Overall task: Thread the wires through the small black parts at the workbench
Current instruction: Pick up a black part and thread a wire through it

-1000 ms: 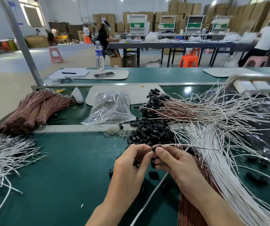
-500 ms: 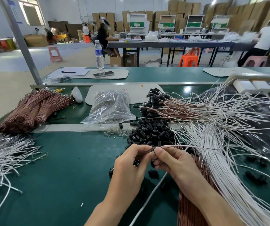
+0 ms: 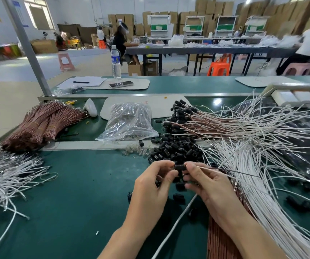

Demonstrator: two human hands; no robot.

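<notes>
Hands meet above the green worktop (image 3: 75, 193): the left hand (image 3: 150, 186) pinches a small black part (image 3: 180, 167) to steady it, and the right hand (image 3: 206, 184) grips a thin wire (image 3: 225, 169) to feed in. Loose black parts (image 3: 176, 150) and white wires (image 3: 253, 165) lie close by, probably so each is within reach.

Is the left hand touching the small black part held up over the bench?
Touching. The head view shows the left hand's fingertips pinching one end of the small black part, with no gap visible.
</notes>
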